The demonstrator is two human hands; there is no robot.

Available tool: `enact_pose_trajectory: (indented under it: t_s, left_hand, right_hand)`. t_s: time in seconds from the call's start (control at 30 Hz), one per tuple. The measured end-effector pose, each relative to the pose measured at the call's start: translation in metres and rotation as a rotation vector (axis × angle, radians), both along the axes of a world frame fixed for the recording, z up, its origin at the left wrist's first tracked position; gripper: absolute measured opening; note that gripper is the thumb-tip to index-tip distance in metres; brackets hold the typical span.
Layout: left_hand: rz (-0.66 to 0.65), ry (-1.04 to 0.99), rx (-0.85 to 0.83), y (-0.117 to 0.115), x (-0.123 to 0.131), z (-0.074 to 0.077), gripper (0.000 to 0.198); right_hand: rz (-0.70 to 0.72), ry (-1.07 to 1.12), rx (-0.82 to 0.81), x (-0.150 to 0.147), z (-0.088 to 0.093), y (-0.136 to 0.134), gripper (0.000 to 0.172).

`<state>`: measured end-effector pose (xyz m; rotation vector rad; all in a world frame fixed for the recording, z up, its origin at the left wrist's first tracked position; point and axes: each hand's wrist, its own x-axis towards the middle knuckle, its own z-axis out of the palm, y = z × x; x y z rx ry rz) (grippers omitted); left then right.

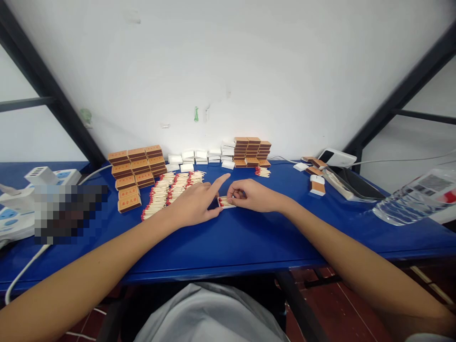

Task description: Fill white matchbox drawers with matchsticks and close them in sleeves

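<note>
A small white matchbox tray lies on the blue table between my hands, with red-tipped matches in it. My right hand is over the tray's right end, its fingers curled and pinched at the matches; the exact grip is partly hidden. At the tray's left end is my left hand, index finger stretched forward and thumb apart, holding nothing I can see. Left of it, partly covered by that hand, spreads a large pile of loose matches. A smaller bunch of matches lies beyond my right hand.
Stacked brown matchboxes stand at the back left, more matchboxes at the back middle. White trays line the wall. On the right are a loose matchbox, a white device and a plastic bottle; power strips lie left.
</note>
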<state>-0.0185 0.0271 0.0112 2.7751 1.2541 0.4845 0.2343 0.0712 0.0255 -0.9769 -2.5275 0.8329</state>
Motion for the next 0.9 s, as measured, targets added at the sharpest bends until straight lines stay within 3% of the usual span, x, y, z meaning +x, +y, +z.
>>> enact_pose_trajectory:
  t_s: [0.3, 0.6, 0.9]
  left_hand:
    - [-0.020, -0.014, 0.015, -0.0003, 0.0001, 0.0003, 0.092]
    - [0.002, 0.008, -0.008, -0.0026, 0.0013, 0.0025, 0.092]
    - [-0.027, -0.001, 0.020, -0.0027, 0.0011, 0.0021, 0.090]
  right_hand:
    - [0.055, 0.058, 0.048, -0.0060, 0.0017, -0.0047, 0.022]
    - [0.060, -0.030, 0.069, -0.0001, 0.0014, -0.0018, 0.014]
    - [0.040, 0.010, 0.086, -0.0059, 0.0029, -0.0059, 0.024]
